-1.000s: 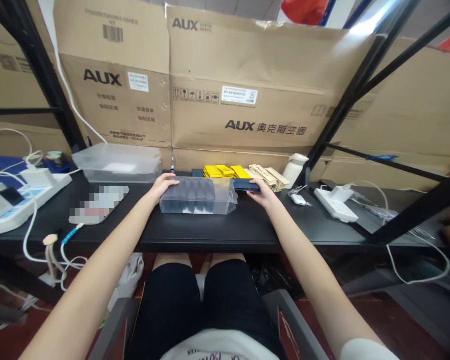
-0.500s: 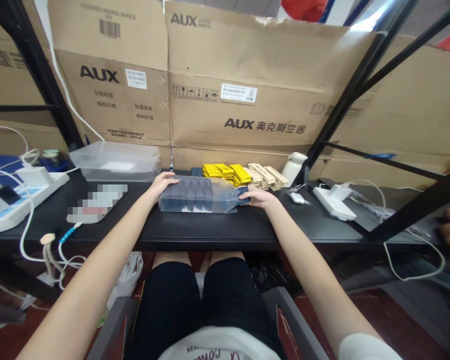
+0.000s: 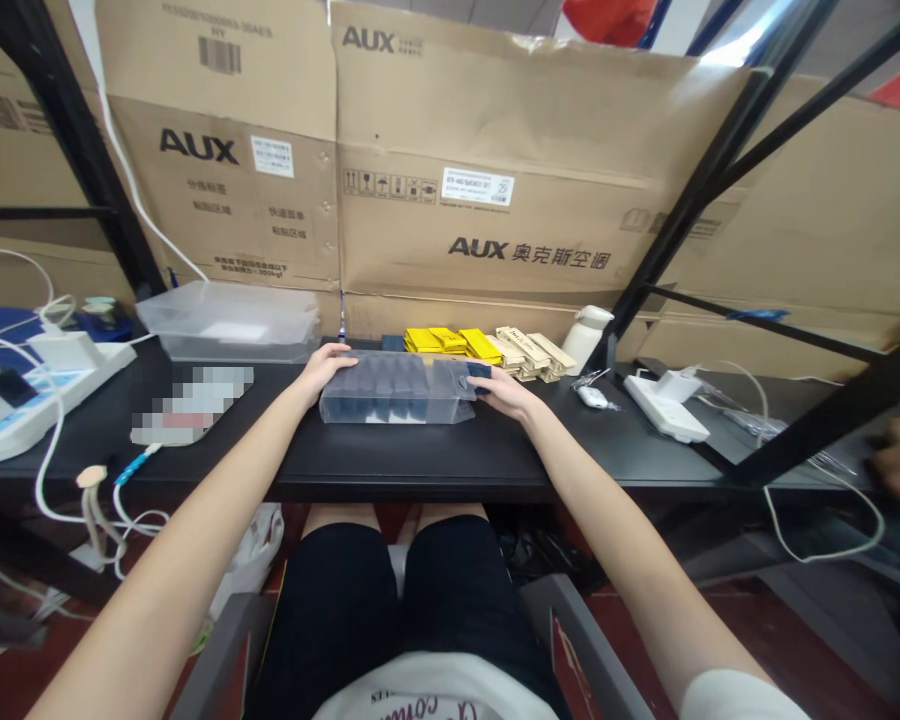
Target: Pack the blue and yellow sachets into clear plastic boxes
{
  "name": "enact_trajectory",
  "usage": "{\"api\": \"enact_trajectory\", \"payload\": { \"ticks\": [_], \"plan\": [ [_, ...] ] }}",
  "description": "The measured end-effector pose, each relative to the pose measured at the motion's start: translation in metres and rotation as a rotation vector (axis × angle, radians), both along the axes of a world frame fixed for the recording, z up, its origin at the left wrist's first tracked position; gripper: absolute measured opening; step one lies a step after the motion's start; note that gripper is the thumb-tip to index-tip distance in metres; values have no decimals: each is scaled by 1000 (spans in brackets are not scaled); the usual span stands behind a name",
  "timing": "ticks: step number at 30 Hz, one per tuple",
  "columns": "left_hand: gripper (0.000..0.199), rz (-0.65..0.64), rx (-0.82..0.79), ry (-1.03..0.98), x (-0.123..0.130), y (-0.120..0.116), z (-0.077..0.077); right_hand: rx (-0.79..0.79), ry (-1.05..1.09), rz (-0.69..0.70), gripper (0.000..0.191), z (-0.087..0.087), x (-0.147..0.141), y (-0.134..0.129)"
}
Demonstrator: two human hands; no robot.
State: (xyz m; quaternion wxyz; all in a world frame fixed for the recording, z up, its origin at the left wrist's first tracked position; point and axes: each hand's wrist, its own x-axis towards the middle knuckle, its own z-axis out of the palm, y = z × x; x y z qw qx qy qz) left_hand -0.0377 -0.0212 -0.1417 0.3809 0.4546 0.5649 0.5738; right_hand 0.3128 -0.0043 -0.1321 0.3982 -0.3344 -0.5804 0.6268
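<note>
Plastic and see-through, the box (image 3: 379, 392) lies at twelve o'clock on the bench (image 3: 420, 463); I have the left hand (image 3: 325, 372) gripping its nine-o'clock end, the right hand (image 3: 506, 389) holding a dark packet (image 3: 479, 370) at three o'clock.

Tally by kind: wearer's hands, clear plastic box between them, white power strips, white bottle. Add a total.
Hands: 2 (left hand, right hand)
Clear plastic box: 1
White power strips: 2 (left strip, right strip)
White bottle: 1
Total: 6
</note>
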Motion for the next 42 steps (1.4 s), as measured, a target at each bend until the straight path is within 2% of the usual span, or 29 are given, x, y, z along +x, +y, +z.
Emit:
{"api": "enact_trajectory", "payload": {
  "ticks": [2, 7, 11, 14, 23, 28, 33, 42],
  "plan": [
    [44, -1, 2, 2, 0, 0, 0, -8, -12, 31, 44, 1, 1, -2],
    [43, -10, 3, -2, 0, 1, -1, -59, -47, 101, 38, 5, -1, -10],
    [44, -10, 5, -6, 0, 1, -1, -58, -28, 106, 49, 5, -6, -15],
    [45, -10, 5, -6, 0, 1, -1, -73, -8, 126, 48, 5, -6, -16],
    [43, -3, 10, 1, 0, 2, -2, -48, 75, -9, 39, -5, -17, -9],
    [41, -1, 14, -2, 1, 1, -1, -79, 32, 1, 42, -6, -16, -10],
    [41, -4, 17, -14, 2, 1, 0, -131, -21, -3, 35, -2, -8, -8],
    [40, 9, 23, -32, 2, 1, 0, -130, 48, 56, 30, 0, -11, -13]
  ]
}}
